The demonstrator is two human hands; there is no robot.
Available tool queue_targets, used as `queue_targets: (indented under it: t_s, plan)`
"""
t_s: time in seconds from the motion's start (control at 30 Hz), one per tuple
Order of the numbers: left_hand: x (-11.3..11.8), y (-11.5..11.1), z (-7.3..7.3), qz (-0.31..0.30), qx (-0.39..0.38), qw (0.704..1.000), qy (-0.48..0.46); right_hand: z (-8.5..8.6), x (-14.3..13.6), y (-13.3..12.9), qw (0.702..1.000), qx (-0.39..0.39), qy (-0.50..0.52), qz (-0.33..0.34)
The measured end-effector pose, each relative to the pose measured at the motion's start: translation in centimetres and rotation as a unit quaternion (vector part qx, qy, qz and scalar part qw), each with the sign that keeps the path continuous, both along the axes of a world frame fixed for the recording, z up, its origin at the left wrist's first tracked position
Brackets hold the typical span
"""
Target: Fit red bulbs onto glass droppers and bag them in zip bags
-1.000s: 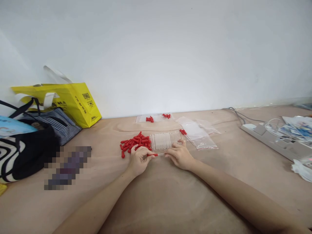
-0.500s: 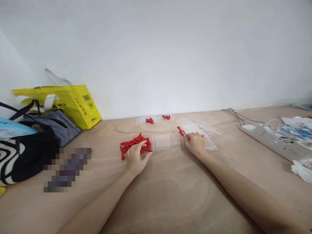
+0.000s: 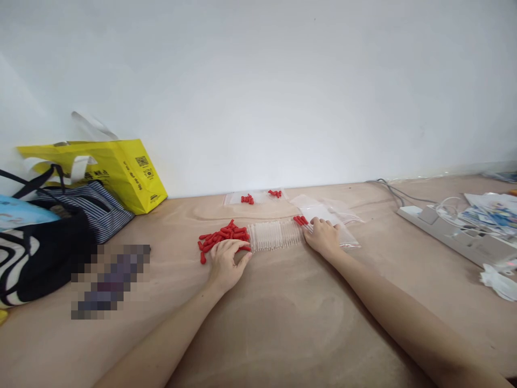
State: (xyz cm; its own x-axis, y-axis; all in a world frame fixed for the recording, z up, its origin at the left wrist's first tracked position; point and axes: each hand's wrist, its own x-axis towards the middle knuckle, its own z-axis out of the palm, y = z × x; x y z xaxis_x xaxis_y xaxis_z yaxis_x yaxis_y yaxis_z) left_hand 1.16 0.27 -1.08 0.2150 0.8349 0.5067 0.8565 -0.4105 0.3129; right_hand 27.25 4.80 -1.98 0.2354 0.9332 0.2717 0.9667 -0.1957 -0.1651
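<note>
My left hand rests beside a heap of red rubber bulbs. Its fingers are bent over the near right edge of the heap, and the thumb stands apart from them. A row of thin clear tubes, laid side by side, stretches between my two hands. At the row's right end, my right hand has its fingers closed on a red-bulbed dropper, beside similar ones with their bulbs pointing away from me. My palm hides its fingertips. Clear zip bags lie just beyond and beside this hand.
Clear bags with red bulbs lie near the wall. On the left are a yellow bag, a striped pouch, a black bag and a blurred-out object. A power strip with cables and crumpled tissue are on the right.
The red bulbs at my right hand have come down and now lie side by side at the row's end. My left fingers have lowered slightly toward the thumb.
</note>
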Motion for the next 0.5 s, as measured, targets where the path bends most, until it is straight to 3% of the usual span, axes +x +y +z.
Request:
queue_targets:
  t_s: [0.23,0.5]
  plan:
    - [0.16,-0.13,0.07,-0.006,0.006,1.000,0.007,0.23,-0.15,0.65,0.999,-0.048,0.007,0.001]
    - [0.16,-0.11,-0.02,0.034,0.031,0.999,0.005,0.03,-0.49,0.89,1.000,-0.022,0.015,0.010]
